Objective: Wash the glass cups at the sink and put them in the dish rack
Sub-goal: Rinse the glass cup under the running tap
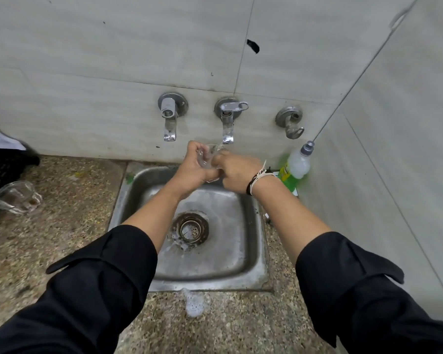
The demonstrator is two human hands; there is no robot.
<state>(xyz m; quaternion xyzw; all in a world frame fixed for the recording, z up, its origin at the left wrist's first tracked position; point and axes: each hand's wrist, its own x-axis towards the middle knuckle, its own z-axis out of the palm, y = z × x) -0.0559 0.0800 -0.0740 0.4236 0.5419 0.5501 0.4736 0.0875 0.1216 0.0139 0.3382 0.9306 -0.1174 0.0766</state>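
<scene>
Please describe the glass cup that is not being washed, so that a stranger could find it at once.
Start at the steel sink and look left along the speckled counter. Near the black crate at the left edge lies a clear glass cup, tipped on its side. Unlike the cup in the hands under the tap, nobody touches it.

Sink [243, 264]: steel, dull, scuffed, wet. Taps [169, 123]: chrome, shiny. Tabletop [62, 226]: speckled stone, rough-looking. Wall tiles [87, 60]: pale, smooth, matt. Cups [17, 198]: clear glass, glossy. Bottle [296, 166]: translucent plastic. Sleeves [100, 290]: black cloth, matt.
</scene>
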